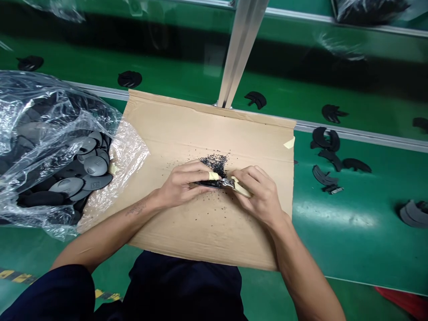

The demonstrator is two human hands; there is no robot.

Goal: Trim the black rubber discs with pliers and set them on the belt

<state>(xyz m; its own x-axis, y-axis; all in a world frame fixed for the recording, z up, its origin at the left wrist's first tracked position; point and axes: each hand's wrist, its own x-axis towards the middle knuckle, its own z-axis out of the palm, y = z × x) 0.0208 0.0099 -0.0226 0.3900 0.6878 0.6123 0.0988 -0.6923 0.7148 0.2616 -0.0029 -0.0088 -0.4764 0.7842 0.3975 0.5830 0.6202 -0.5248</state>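
Over the cardboard sheet (174, 125), my left hand (183, 182) is closed on a thin black plastic part (209, 183), mostly hidden by the fingers. Yellowish tape wraps one fingertip of that hand. My right hand (259, 189) grips cutting pliers (242, 189) with pale handles. Their metal jaws meet the near end of the black part, between my two hands. Small black plastic scraps (216, 162) lie in a heap just behind the hands, and more are scattered around on the cardboard.
A clear plastic bag (130, 142) at left holds many grey and black disc-like parts (95, 166). Curved black pieces (323, 176) lie on the green table (334, 240) at right. A metal post (239, 53) rises behind the cardboard. A grey curved part (414, 214) sits far right.
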